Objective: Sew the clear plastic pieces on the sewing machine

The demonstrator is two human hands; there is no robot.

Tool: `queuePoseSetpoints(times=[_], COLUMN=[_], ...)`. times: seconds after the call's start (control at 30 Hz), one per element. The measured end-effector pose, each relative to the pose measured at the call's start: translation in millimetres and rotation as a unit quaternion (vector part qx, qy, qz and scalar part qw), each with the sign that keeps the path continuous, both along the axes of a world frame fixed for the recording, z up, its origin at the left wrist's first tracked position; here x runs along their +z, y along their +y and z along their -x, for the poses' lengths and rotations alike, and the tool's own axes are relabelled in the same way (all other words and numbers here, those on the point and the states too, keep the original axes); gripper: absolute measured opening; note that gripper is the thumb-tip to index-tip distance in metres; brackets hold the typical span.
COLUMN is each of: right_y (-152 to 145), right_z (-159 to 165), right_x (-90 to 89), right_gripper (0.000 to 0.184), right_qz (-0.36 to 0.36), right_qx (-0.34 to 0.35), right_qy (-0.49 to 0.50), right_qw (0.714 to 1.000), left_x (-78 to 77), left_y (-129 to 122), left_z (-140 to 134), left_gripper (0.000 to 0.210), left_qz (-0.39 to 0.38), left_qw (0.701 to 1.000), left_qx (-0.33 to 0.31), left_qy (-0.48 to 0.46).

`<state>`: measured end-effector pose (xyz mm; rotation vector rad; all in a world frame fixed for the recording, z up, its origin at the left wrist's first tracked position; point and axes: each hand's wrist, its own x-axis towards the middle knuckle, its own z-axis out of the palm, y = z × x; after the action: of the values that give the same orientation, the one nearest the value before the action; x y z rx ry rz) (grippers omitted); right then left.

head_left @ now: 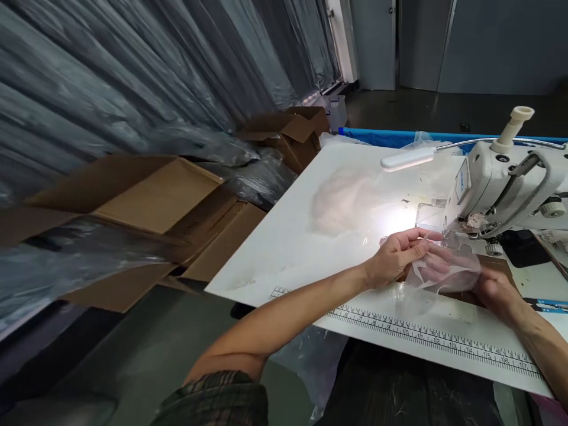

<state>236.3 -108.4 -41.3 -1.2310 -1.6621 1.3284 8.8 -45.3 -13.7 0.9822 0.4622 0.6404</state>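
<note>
A piece of thin, see-through white fabric [437, 275] is spread between my two hands, just in front of the sewing machine [483, 183]. My left hand [399, 254] pinches its left edge between thumb and fingers, close to the needle area. On the other side my right hand [481, 278] reaches in behind the sheer layer, its fingers showing blurred through it. Whether those fingers grip the cloth is hard to make out. Bright light from the white lamp [408, 158] falls on the table left of the needle.
A printed ruler [403, 331] runs along the front edge of the white table [275, 236]. Blue-handled snips [548, 305] lie at the right, near a black pad [526, 248]. Open cardboard boxes [160, 195] and plastic bags [261, 171] crowd the left side.
</note>
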Motion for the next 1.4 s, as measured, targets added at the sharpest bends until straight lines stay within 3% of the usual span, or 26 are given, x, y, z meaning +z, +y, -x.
queuePoseSetpoints(times=[0.07,0.13,0.27,0.37,0.43,0.5,0.6,0.7,0.77,0.9,1.0,1.17,1.3,1.37,1.4], right_y=[0.1,2.4,7.5,8.6,8.6,8.5,7.8,6.7,6.4,7.1,6.8,4.4,4.7,5.3,5.5], right_z=[4.9,7.9,6.6,1.7,-1.4,-2.5,1.5,9.4,13.2,14.2,14.4,17.9,18.2,17.4,17.0], right_x=[9.0,13.7,7.0,-1.2,-3.5,-2.9,1.1,4.9,5.0,-0.3,-3.5,-3.5,-3.6,-3.7,-3.7], right_gripper=[0.068,0.067,0.069,0.068,0.067,0.064,0.056,0.043,0.041,0.045,0.045,0.043,0.04,0.039,0.039], right_qz=[0.099,0.151,0.151,0.133,0.111,0.079,0.015,-0.063,-0.135,-0.24,-0.238,-0.252,-0.268,-0.276,-0.278], right_qx=[-0.001,-0.047,-0.171,-0.193,-0.162,-0.129,-0.123,-0.113,-0.13,-0.205,-0.193,-0.178,-0.173,-0.168,-0.165], right_qy=[0.016,0.013,0.001,-0.016,-0.032,-0.064,-0.136,-0.203,-0.251,-0.325,-0.304,-0.292,-0.303,-0.305,-0.305], right_qw=[0.995,0.987,0.974,0.972,0.98,0.986,0.983,0.971,0.95,0.891,0.902,0.905,0.898,0.896,0.896], left_x=[0.3,0.3,-1.5,-7.0,-12.9,-19.8,-29.2,-36.4,-39.6,-38.7,-31.4,-11.0,6.9,11.1,11.3], left_y=[4.6,11.5,24.2,28.2,28.9,28.2,22.7,11.0,3.4,-1.2,0.6,14.2,61.0,92.5,107.4], left_z=[-1.3,-2.2,-1.4,2.1,4.5,5.4,0.9,-9.0,-15.0,-19.0,-17.3,-11.4,-12.9,-18.3,-21.8], left_gripper=[0.024,0.02,0.016,0.029,0.046,0.056,0.035,0.023,0.027,0.044,0.053,0.042,0.018,0.019,0.018], left_qz=[0.033,0.065,0.096,0.034,-0.064,-0.221,-0.479,-0.656,-0.717,-0.715,-0.704,-0.716,-0.671,-0.625,-0.593], left_qw=[0.998,0.992,0.978,0.974,0.962,0.916,0.785,0.699,0.65,0.577,0.536,0.527,0.538,0.599,0.66], left_qx=[0.051,0.108,0.155,0.155,0.152,0.188,0.232,0.107,0.035,0.044,0.03,0.031,0.057,0.057,0.06], left_qy=[0.008,0.023,0.096,0.164,0.218,0.278,0.317,0.264,0.249,0.393,0.464,0.457,0.507,0.497,0.458])
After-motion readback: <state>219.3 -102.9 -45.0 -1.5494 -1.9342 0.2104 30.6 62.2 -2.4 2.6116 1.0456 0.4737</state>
